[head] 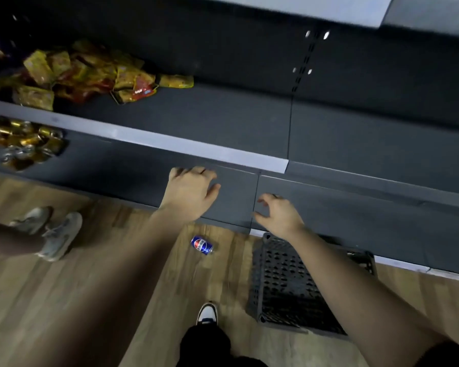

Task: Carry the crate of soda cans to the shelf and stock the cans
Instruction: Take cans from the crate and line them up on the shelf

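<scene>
At far left another person's grey shoes (48,231) stand on the wood floor (96,282); above them gold cans (24,144) crowd the low shelf (133,168), and snack packets (90,72) heap on the shelf above. The left hand (191,192) hangs over the low shelf, fingers loosely bent, holding nothing. Just below it a blue can (202,245) lies on its side on the floor, apart from both hands. The right hand (278,213) is spread and empty, over the shelf edge. Under its forearm the black crate (289,287) sits on the floor against the shelf base; no cans show in it. The loose can looks like the next thing to stock: stoop, wrap the fingers round its middle so it cannot roll away, then stand it upright on the bare shelf; set it down gently, well back from the lip.
</scene>
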